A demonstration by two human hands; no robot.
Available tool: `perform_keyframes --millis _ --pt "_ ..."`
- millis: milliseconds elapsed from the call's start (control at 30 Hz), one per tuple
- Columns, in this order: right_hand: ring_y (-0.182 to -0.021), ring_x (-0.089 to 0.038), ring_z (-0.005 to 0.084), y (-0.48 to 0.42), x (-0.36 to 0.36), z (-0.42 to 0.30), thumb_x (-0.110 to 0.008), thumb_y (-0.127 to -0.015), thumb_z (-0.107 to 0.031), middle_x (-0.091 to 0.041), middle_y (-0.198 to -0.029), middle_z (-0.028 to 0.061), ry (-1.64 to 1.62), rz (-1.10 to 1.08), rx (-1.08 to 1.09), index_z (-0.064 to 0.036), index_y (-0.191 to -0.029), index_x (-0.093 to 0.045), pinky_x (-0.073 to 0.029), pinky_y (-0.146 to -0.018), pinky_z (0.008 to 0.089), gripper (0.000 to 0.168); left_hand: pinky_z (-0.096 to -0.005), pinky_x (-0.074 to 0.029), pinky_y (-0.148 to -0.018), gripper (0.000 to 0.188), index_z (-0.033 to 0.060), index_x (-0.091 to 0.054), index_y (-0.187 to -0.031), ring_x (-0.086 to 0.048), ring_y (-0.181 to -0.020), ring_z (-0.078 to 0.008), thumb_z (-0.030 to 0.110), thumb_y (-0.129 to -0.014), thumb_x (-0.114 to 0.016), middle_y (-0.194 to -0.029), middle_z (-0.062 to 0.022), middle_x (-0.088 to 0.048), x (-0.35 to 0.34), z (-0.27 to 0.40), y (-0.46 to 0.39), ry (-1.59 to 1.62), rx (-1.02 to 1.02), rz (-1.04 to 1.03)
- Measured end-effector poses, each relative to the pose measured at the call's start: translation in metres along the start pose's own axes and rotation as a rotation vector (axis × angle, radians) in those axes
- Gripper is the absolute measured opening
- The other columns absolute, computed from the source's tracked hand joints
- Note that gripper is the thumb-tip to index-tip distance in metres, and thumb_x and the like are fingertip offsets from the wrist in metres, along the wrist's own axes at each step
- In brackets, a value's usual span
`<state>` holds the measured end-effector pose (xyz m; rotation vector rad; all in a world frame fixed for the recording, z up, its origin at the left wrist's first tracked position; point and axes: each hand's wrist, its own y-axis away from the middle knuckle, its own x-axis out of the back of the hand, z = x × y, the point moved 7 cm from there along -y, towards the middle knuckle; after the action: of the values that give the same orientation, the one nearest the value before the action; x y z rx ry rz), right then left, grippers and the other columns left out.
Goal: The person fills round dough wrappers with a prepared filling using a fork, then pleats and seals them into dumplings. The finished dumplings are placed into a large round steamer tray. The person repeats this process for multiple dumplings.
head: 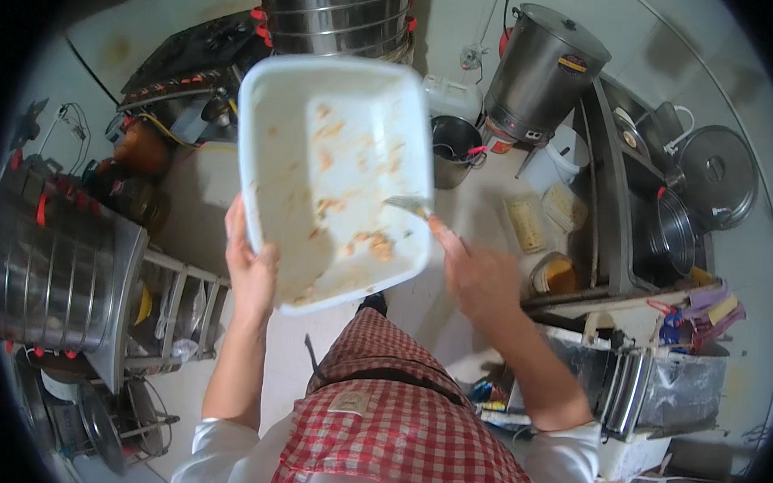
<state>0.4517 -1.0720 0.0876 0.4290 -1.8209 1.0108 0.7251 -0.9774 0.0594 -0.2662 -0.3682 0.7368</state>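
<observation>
My left hand (254, 267) grips the lower left rim of a white plastic tub (280, 150), which is tilted so that its inside faces me. Bits of orange-brown food (376, 245) and smears cling to the tub's bottom, most of them low down on the right. My right hand (483, 279) is closed on a small utensil (409, 205) with a pale, fork-like or brush-like tip; its exact kind is blurred. That tip lies over the tub's inside near the right wall. Whether it touches the plastic cannot be told.
Stacked steel steamers (333, 15) stand beyond the tub, others (57, 270) at the left. A tall steel pot (543, 72), black bucket (454, 146) and white bucket (558, 162) are at the back right. Food containers (525, 224) sit on the floor beside a steel sink unit (609, 187).
</observation>
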Motion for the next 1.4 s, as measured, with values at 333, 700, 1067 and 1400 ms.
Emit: perform_keyframes --millis 333,700,1067,1400 --pt "-0.06 -0.062 0.0288 -0.108 -0.142 0.036 -0.052 -0.088 -0.011 -0.062 -0.068 0.0114 -0.504 -0.328 -0.134 -0.014 -0.123 -0.057 -0.048 -0.055 0.041 0.035 -0.0379 -0.028 -0.109 0.068 0.0037 -0.044 -0.137 -0.035 -0.129 -0.0275 0.0 -0.069 -0.048 -0.138 -0.0142 -0.035 0.063 -0.142 -0.075 -0.251 0.165 0.243" --pt "-0.068 -0.042 0.0051 -0.241 -0.128 0.121 -0.048 -0.096 -0.006 -0.053 -0.079 -0.0022 -0.666 -0.055 -0.226 -0.006 -0.12 -0.059 -0.036 -0.062 0.0197 0.026 -0.0334 -0.03 -0.107 0.077 0.0054 -0.042 -0.139 -0.035 -0.13 -0.0227 -0.006 -0.063 -0.043 -0.139 -0.0112 -0.031 0.06 -0.15 -0.129 -0.104 0.241 0.456" --pt "-0.048 -0.052 0.0206 -0.346 -0.156 0.054 -0.05 -0.092 -0.007 -0.051 -0.058 0.0085 -0.711 -0.251 0.212 -0.013 -0.119 -0.058 -0.042 -0.049 0.0311 0.028 -0.0318 -0.021 -0.111 0.073 0.0033 -0.047 -0.134 -0.032 -0.134 -0.0221 -0.003 -0.06 -0.044 -0.139 -0.0102 -0.037 0.054 -0.099 -0.152 -0.168 0.171 0.553" --pt "-0.051 -0.062 0.0264 -0.424 -0.254 -0.094 -0.057 -0.083 -0.011 -0.063 -0.074 0.0137 -0.241 0.083 0.913 -0.005 -0.127 -0.054 -0.051 -0.048 0.0362 0.045 -0.0377 -0.023 -0.111 0.079 0.005 -0.045 -0.136 -0.027 -0.136 -0.0274 -0.007 -0.059 -0.042 -0.141 -0.0125 -0.032 0.046 -0.07 -0.141 -0.197 0.186 0.549"
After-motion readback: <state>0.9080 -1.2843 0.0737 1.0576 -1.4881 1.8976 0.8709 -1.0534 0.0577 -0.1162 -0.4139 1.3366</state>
